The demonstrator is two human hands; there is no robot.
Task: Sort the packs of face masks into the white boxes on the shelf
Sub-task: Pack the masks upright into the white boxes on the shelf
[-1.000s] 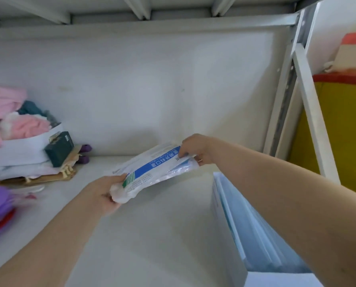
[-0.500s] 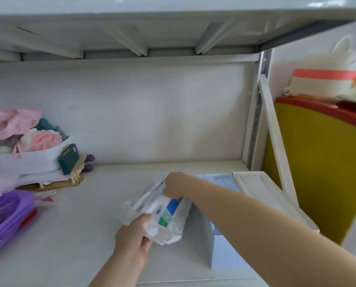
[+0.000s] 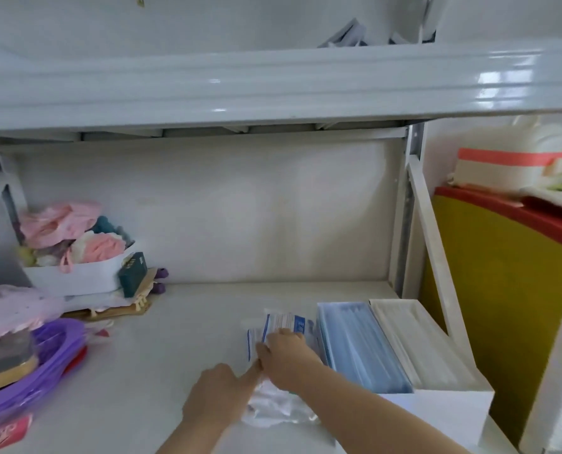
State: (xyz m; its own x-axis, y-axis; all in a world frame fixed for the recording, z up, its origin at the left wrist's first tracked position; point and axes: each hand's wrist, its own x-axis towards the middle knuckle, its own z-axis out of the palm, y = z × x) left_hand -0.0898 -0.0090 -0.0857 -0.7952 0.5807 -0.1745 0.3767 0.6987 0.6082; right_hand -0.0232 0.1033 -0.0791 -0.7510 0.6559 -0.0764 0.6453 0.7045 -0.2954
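Observation:
A clear pack of face masks with a blue-and-white label lies on the shelf board, pressed against the left wall of a white box. My right hand is closed over the pack's middle from above. My left hand is at the pack's crumpled near end, index finger stretched along its left edge. The white box stands at the shelf's right front. It holds a row of blue masks on its left and white masks on its right.
A white tray of pink cloth items and a dark green small box sit at the back left. A purple basket is at the front left. The upper shelf beam hangs overhead. A yellow bin stands right of the rack.
Both hands brought the pack down and to the right, from mid-air to the shelf board beside the white box. The view has pulled back and risen.

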